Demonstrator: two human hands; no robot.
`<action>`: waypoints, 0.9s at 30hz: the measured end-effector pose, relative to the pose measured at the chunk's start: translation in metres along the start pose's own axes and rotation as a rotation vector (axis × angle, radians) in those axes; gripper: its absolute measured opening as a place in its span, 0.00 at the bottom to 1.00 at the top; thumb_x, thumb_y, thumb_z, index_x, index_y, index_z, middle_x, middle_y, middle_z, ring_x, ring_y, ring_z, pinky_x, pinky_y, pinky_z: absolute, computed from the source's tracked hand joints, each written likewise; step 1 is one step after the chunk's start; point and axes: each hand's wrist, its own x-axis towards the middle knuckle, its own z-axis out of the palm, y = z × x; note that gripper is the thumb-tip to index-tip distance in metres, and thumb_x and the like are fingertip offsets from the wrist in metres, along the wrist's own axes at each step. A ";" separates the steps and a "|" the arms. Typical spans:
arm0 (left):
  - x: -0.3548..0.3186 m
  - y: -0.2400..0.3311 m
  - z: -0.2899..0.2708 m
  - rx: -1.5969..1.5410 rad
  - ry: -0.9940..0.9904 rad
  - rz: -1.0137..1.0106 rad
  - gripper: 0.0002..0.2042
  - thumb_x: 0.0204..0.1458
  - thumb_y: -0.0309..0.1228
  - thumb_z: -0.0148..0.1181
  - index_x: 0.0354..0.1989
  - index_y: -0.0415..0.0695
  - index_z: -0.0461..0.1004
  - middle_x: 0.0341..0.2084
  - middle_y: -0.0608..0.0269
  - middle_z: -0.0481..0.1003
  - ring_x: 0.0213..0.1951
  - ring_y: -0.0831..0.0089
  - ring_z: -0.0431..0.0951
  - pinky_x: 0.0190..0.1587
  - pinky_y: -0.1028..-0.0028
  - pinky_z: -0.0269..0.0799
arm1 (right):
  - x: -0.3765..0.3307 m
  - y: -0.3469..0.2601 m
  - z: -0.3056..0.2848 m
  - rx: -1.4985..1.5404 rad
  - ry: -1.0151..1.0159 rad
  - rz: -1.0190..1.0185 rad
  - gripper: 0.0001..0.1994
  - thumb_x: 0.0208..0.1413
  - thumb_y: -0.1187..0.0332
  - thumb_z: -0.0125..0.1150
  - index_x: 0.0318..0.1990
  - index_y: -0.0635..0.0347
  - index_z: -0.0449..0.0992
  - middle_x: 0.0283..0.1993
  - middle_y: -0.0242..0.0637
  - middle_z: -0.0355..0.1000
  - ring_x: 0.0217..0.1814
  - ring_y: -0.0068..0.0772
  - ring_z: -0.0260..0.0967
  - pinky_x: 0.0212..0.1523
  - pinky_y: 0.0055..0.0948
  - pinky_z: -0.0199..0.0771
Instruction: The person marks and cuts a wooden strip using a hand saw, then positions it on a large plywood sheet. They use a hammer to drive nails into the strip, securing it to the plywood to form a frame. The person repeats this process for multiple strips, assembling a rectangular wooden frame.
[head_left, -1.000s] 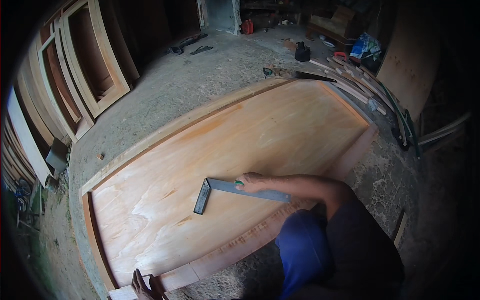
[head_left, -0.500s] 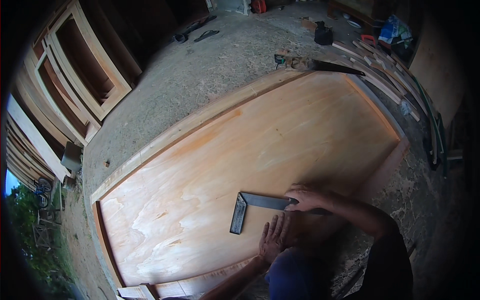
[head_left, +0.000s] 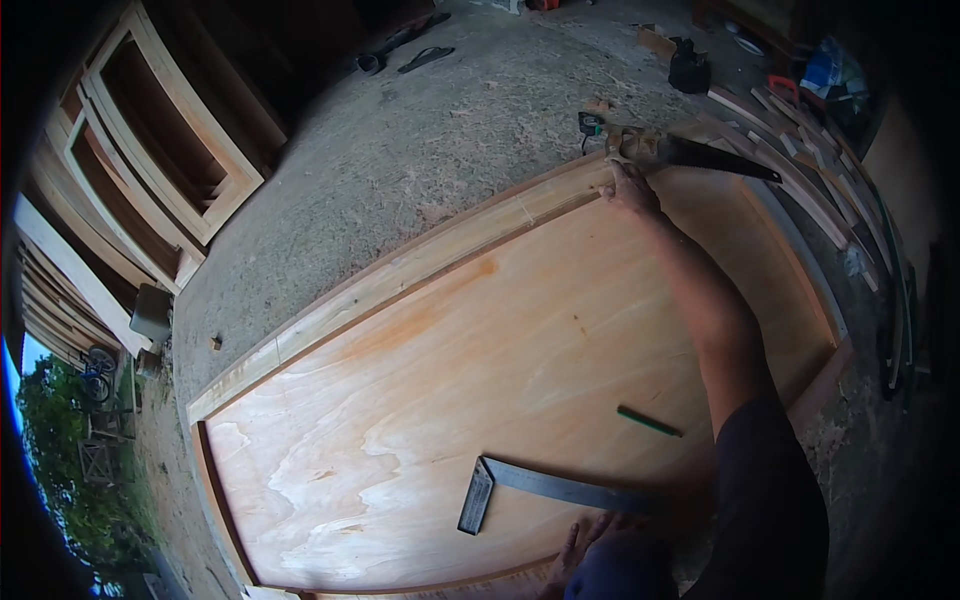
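My right arm stretches across a pale plywood panel [head_left: 400,420]. At its end my right hand [head_left: 632,188] is at the far wooden rail [head_left: 400,270], thumb and fingers apart, right by the handle of a handsaw [head_left: 715,158]. Whether the fingertips touch that handle is hard to make out. Near me, my left hand [head_left: 588,535] rests with spread fingers by the panel's near edge, partly hidden behind dark blue clothing. Just beyond it a metal try square [head_left: 560,482] lies flat on the plywood. A green pencil [head_left: 650,421] lies on the panel under my right arm.
A tape measure [head_left: 590,124] sits on the concrete floor beside the saw. Wood strips [head_left: 800,165] are piled at the far right. Wooden frames [head_left: 180,130] lean at the left. Sandals [head_left: 425,60] and a black bag [head_left: 690,68] lie farther back.
My right hand has left the square and reached forward to the far rail beside the saw. The pencil now shows lying on the panel. The view has shifted, and my left hand appears lower.
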 end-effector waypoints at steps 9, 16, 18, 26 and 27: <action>0.024 -0.047 0.066 0.125 0.424 0.073 0.38 0.57 0.51 0.42 0.76 0.50 0.46 0.77 0.60 0.42 0.77 0.65 0.38 0.74 0.43 0.38 | 0.112 0.026 0.069 -0.296 0.042 -0.200 0.39 0.60 0.46 0.56 0.73 0.56 0.54 0.72 0.61 0.55 0.75 0.61 0.52 0.71 0.48 0.57; 0.015 -0.006 0.158 0.552 0.532 -0.073 0.37 0.57 0.49 0.42 0.76 0.49 0.47 0.77 0.58 0.42 0.77 0.62 0.39 0.74 0.44 0.38 | 0.152 0.057 0.113 -0.480 -0.066 -0.254 0.36 0.62 0.45 0.55 0.71 0.56 0.59 0.69 0.50 0.62 0.73 0.49 0.59 0.70 0.42 0.59; 0.000 -0.005 0.134 0.367 0.649 -0.084 0.34 0.60 0.48 0.39 0.75 0.51 0.49 0.77 0.58 0.41 0.77 0.58 0.40 0.74 0.42 0.38 | 0.143 0.051 0.119 -0.506 -0.030 -0.297 0.35 0.62 0.47 0.56 0.71 0.55 0.59 0.70 0.49 0.62 0.73 0.48 0.58 0.71 0.42 0.59; 0.005 -0.020 0.138 0.009 0.630 0.092 0.35 0.55 0.44 0.44 0.72 0.44 0.53 0.75 0.51 0.46 0.76 0.51 0.44 0.75 0.48 0.41 | 0.064 0.070 0.088 -0.477 0.271 -0.510 0.35 0.61 0.52 0.60 0.73 0.49 0.56 0.71 0.43 0.60 0.73 0.44 0.57 0.72 0.41 0.56; 0.004 -0.025 0.123 -0.035 0.800 0.170 0.35 0.54 0.44 0.47 0.72 0.44 0.55 0.75 0.50 0.48 0.76 0.49 0.44 0.76 0.51 0.41 | 0.044 0.085 0.072 -0.484 0.351 -0.554 0.35 0.61 0.53 0.61 0.73 0.48 0.55 0.71 0.42 0.60 0.73 0.44 0.57 0.72 0.41 0.56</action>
